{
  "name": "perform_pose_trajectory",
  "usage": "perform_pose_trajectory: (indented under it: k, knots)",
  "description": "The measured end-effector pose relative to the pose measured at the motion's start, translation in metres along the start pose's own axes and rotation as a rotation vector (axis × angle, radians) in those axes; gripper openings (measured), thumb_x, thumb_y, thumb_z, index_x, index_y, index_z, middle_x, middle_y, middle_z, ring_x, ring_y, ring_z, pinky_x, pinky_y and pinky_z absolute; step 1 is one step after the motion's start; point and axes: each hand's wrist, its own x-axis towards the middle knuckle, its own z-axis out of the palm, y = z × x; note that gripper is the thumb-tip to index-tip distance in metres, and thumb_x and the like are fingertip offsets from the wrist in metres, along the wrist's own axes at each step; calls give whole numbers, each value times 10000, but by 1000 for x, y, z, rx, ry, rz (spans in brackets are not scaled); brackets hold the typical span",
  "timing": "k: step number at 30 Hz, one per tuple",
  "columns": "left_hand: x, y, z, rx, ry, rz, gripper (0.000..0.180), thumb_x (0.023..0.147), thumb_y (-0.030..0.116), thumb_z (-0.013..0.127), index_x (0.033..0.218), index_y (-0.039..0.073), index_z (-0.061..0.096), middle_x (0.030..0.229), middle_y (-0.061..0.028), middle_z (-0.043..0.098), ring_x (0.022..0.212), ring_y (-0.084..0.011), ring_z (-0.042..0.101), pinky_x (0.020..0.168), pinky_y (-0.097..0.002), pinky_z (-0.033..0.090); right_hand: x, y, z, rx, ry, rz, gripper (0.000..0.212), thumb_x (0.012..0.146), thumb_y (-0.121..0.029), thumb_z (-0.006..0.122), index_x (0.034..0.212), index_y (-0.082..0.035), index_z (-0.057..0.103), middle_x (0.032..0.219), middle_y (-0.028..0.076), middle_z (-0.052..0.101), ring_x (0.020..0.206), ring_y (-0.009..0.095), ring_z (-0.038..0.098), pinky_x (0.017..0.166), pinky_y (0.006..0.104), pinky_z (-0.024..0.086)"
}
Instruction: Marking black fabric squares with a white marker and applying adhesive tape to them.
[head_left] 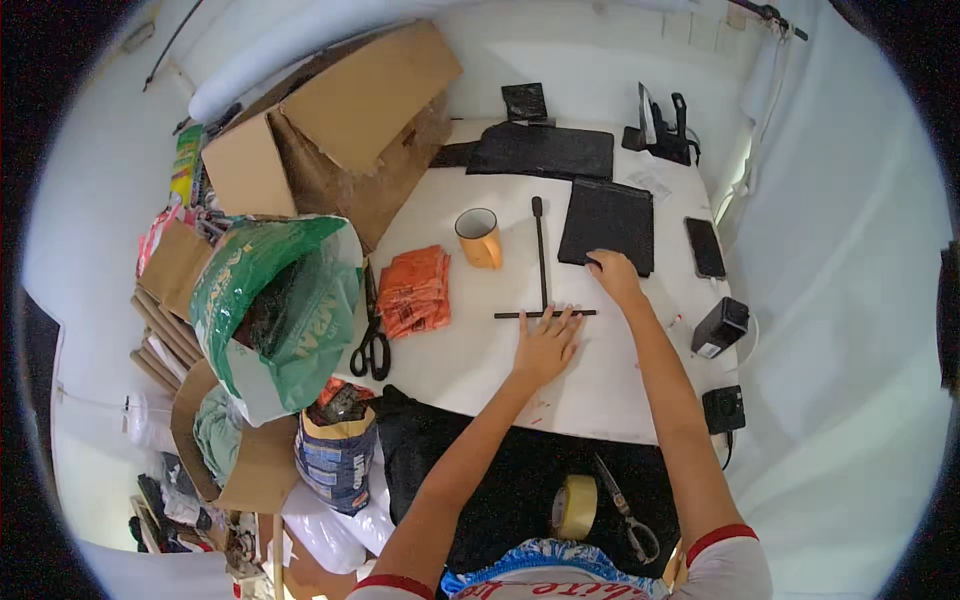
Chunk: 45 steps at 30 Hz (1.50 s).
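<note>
L hand [546, 345] flat, fingers spread, pressing T-square [543, 290] crossbar on white worktop [450, 350]. R hand [612, 275] open, fingertips on near edge of black sheet [607, 224] just right of the blade. Sheet looks uncut, no marks visible; scissors [372, 345] lie untouched, well left.

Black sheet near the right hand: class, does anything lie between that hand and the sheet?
Nothing visible does. The right hand already rests its fingertips on the near edge of the black sheet. The left hand lies flat on the white table, fingers touching the black T-shaped bar.
</note>
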Motion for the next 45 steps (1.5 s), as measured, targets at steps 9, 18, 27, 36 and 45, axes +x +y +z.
perform_pose_trajectory:
  k: [9, 18, 27, 36, 45]
  knots:
    - [42, -59, 13, -116, 66, -115, 411, 961, 341, 329, 1345, 225, 422, 1428, 19, 356, 1355, -219, 252, 1047, -649, 101, 14, 18, 31, -516, -158, -217, 108, 773, -96, 541, 737, -33, 621, 758, 103, 641, 739, 243, 634, 609, 349, 541]
    - [43, -58, 14, -221, 177, -154, 389, 956, 319, 353, 1289, 167, 482, 1391, -25, 401, 1342, -248, 270, 1089, -559, 121, 20, 10, 26, -392, -32, 36, 79, 729, -122, 597, 682, -58, 602, 647, 129, 623, 591, 289, 626, 535, 396, 515]
    - [43, -61, 15, -287, 255, -155, 396, 956, 331, 352, 1235, 118, 534, 1340, -59, 461, 1312, -243, 325, 1106, -449, 182, 37, 23, 10, -128, -53, 82, 116, 721, -94, 633, 811, -52, 575, 654, 138, 622, 602, 318, 621, 559, 413, 498]
    - [39, -60, 9, -304, 391, -103, 338, 942, 245, 396, 1202, 81, 537, 1265, -120, 513, 1242, -295, 406, 1070, -466, 244, 32, -1, -10, -212, 103, -163, 56, 703, -66, 644, 728, -56, 595, 818, 122, 657, 804, 248, 629, 720, 382, 463]
    - [15, -76, 5, -1972, 431, -571, 461, 951, 417, 409, 1098, 11, 568, 969, -84, 642, 885, -211, 607, 832, -379, 483, -60, -99, -47, -108, 23, -317, 107, 715, -47, 633, 813, -55, 592, 866, 67, 659, 848, 225, 622, 795, 397, 456]
